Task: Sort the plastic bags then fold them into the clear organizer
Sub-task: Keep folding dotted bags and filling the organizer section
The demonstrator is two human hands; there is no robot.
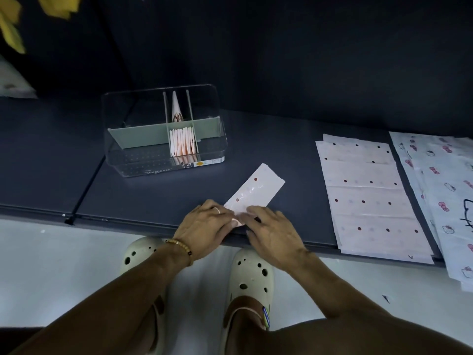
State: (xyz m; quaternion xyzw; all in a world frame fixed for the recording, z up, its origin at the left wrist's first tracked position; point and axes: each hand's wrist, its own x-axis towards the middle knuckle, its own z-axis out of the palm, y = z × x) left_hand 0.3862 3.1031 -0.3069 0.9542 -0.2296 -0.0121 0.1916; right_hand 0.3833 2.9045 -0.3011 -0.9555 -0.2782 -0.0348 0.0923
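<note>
The dotted bag strip point(253, 193) lies on the dark table point(153, 196) with its long axis running away from me, up and to the right, its near end under both my hands at the table's front edge, so the next fold, as I judge it, has to travel along that slant toward the far end. My left hand point(204, 226) lies flat over the near corner, fingers point(225, 213) close together and pressing down; my right hand point(271, 231) meets it from the other side, fingers pinching the strip's near tip, and both sit equally near the work. The clear organizer point(163, 131) stands beyond and to the left, folded bags point(182, 140) upright in its middle front compartment and one more point(176, 108) behind the divider (the side compartments look free). To the right, well apart, lie a stack of dotted bags point(368, 196) and cartoon-print bags point(440, 190), the latter overhanging the table; pale floor point(76, 252) and my clogs point(249, 275) show below
</note>
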